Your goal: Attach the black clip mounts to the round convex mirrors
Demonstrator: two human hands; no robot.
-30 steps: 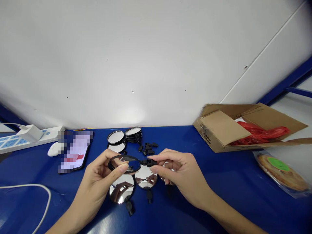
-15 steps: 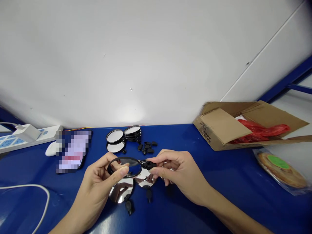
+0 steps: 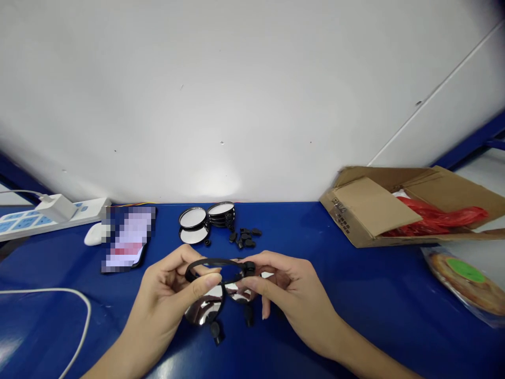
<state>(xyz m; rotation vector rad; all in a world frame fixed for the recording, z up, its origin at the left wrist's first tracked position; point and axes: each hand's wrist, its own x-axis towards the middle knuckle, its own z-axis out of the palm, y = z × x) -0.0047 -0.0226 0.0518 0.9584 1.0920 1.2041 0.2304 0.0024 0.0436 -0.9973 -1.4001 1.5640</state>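
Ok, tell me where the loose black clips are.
Head view, centre of the blue table near the wall: the black clips lie just right of the stacked mirrors.

round mirror (image 3: 215, 269): glossy glass, blk plastic rim | table (image 3: 355, 295): glossy blue | box (image 3: 379, 210): matt cardboard

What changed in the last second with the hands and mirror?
The right hand has brought its small black piece in closer against the rim of the round mirror, which the left hand still holds. Both grips stayed; mirrors on the table, phone and box unmoved.
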